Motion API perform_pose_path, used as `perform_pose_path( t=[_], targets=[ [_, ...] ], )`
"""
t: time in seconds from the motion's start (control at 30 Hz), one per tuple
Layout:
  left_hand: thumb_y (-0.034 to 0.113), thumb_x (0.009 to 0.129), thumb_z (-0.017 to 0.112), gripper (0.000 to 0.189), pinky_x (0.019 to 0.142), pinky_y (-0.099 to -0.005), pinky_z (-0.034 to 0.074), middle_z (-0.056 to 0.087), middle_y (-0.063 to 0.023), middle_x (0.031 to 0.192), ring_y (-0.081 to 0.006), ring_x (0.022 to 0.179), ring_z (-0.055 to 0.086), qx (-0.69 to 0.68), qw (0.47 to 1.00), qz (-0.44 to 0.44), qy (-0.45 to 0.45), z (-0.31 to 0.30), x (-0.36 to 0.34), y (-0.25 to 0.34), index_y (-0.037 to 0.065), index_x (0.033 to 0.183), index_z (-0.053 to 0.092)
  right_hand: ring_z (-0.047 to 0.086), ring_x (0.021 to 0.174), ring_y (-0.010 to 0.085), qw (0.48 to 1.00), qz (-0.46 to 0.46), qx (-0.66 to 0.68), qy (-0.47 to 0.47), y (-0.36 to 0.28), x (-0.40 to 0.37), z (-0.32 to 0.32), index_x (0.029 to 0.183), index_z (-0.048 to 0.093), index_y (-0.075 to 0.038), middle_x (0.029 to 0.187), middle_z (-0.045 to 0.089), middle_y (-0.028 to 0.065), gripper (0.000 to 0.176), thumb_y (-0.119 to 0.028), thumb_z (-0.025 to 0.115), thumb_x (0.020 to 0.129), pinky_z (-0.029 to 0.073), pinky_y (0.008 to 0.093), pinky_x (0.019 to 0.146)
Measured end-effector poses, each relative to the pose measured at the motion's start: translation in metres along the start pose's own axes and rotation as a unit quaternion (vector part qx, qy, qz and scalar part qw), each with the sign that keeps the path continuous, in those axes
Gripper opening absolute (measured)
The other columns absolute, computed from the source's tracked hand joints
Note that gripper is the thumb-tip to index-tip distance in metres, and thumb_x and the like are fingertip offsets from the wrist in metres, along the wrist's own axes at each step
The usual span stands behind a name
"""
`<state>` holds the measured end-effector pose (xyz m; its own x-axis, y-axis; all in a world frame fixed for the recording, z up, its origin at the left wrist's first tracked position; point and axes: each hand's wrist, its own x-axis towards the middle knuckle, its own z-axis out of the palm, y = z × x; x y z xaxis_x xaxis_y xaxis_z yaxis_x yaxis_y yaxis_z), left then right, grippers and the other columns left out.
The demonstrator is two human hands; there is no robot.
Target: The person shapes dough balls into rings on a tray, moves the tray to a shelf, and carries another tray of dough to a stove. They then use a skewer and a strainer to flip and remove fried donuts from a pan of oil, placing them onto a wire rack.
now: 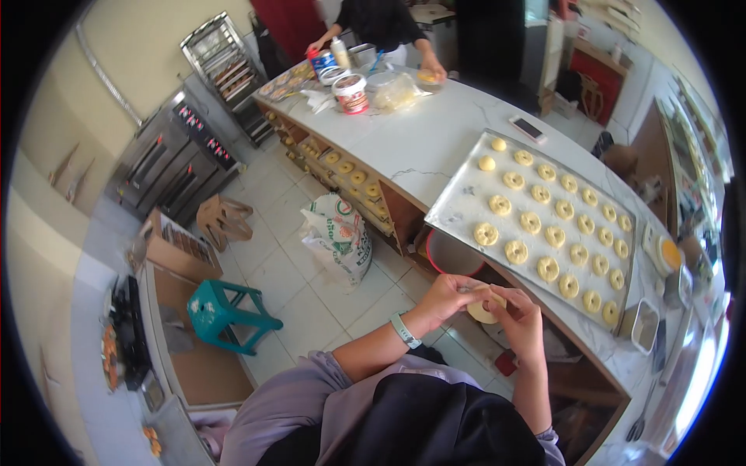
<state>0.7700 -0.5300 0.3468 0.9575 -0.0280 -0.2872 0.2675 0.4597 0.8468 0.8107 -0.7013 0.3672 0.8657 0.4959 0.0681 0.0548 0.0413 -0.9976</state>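
A ring of pale dough (485,312) is held between both hands in front of my body, short of the counter edge. My left hand (451,301) pinches its left side, with a light band on that wrist. On the other side my right hand (519,317) grips it, fingers partly inside the hole. Just beyond lies a large metal baking tray (460,194) with rows of dough rings (516,251). Two round dough balls without holes, one of them a dough ball (486,163), sit at the tray's far left corner.
A phone (528,128), a tub (351,95) and a plastic bag (396,92) are on the marble counter (404,151). Another person (381,23) stands at its far end. A sack (338,239) and a teal stool (233,314) stand on the floor. A metal pan (645,326) lies right of the tray.
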Motion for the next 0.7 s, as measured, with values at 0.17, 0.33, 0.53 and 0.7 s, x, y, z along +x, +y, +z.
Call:
perform_pose_path(
  t=[0.17,0.33,0.53,0.7],
  targets=[
    [0.017,0.084,0.068,0.026,0.073,-0.0248,0.052,0.067,-0.007,0.093,-0.0129,0.083,0.064,0.016,0.999,-0.025,-0.041,0.021,0.008,-0.004,0.0,0.103,0.065,0.063,0.085,0.0138,0.999,0.032,0.034,0.021,-0.006,-0.01,-0.026,0.104,0.062,0.005,0.099,0.062,0.0097,0.021,0.004,0.062,0.083,0.05,0.0245,0.077],
    [0.018,0.084,0.068,0.026,0.074,-0.0253,0.052,0.067,-0.007,0.094,-0.0129,0.083,0.064,0.043,0.999,-0.012,0.008,0.03,0.011,-0.004,0.0,0.102,0.065,0.062,0.082,0.0119,0.996,0.043,0.081,0.02,-0.004,-0.016,-0.037,0.106,0.064,0.003,0.097,0.061,0.007,0.024,0.004,0.062,0.082,0.049,0.0225,0.074],
    [0.019,0.084,0.068,0.026,0.074,-0.0256,0.051,0.067,-0.0063,0.091,-0.0118,0.084,0.063,0.047,0.998,-0.041,-0.007,0.032,0.003,-0.004,0.0,0.1,0.065,0.062,0.086,0.0118,0.999,-0.03,-0.028,-0.011,0.007,-0.013,-0.033,0.107,0.062,0.002,0.099,0.063,0.0087,0.025,0.002,0.063,0.082,0.05,0.0228,0.074],
    [0.021,0.085,0.067,0.026,0.074,-0.0255,0.052,0.067,-0.0065,0.089,-0.0117,0.081,0.064,0.048,0.998,-0.038,0.016,0.028,-0.007,-0.006,-0.001,0.099,0.065,0.06,0.088,0.0106,0.996,0.045,0.07,-0.026,0.009,-0.011,-0.034,0.109,0.064,-0.001,0.098,0.061,0.0069,0.027,0.0,0.065,0.081,0.049,0.0224,0.075]
  ],
)
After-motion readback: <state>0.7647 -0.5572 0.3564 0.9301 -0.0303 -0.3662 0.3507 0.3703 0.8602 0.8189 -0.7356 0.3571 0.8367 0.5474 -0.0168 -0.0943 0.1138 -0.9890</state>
